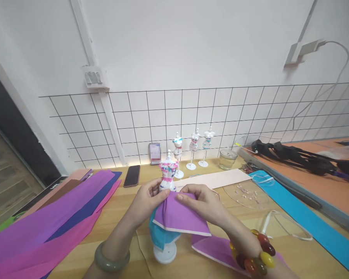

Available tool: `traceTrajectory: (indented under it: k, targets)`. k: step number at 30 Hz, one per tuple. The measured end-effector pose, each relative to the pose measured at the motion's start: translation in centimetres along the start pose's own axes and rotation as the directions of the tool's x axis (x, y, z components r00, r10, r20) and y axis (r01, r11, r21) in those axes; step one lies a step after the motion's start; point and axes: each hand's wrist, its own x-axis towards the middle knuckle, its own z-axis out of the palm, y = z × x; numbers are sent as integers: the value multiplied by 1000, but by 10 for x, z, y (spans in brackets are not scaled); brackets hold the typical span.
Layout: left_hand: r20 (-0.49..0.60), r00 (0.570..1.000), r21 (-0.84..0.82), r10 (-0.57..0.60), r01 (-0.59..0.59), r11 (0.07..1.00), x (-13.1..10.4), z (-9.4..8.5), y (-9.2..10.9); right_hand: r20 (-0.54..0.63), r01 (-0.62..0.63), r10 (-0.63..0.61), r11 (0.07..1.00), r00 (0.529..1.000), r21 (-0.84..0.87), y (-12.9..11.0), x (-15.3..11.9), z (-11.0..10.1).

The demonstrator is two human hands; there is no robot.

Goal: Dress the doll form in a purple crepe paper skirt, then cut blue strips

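Observation:
A small white mannequin (168,172) with pink and blue marks stands upright on a round white base, a blue cloth (159,233) hanging around its lower part. Over that blue lies a purple cloth (182,215) with a white edge, its tail trailing right onto the table. My left hand (149,197) pinches the purple cloth's upper edge against the mannequin's waist, thumb in front. Just to the right, my right hand (202,203) grips the same cloth between thumb and fingers.
Three more mannequins (194,145) stand by the wall grid, near a glass (228,159). Two phones (132,176) are behind my left hand. Coloured cloths (55,205) lie left; a blue strip (308,221), a pale strip (218,179) and small beads (246,192) lie right.

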Motion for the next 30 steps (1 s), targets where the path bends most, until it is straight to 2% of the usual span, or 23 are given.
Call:
traceTrajectory:
  k: [6, 14, 22, 27, 30]
  targets:
    - [-8, 1000, 43, -17, 17, 999, -1, 2, -1, -33, 71, -75, 992, 997, -102, -1, -1, 4]
    - [117, 993, -82, 4, 6, 997, 1, 5, -3, -127, 32, -58, 979, 990, -203, 8, 2, 9]
    - [115, 993, 35, -22, 18, 999, -2, 3, -2, -130, 46, -86, 957, 988, -287, 7, 2, 9]
    - [155, 988, -28, -13, 18, 999, -2, 5, 0, -130, 52, -99, 944, 987, -325, 6, 1, 8]
    - [127, 992, -41, -20, 26, 999, 0, 8, -4, -135, 65, -117, 938, 984, -340, 7, 1, 9]
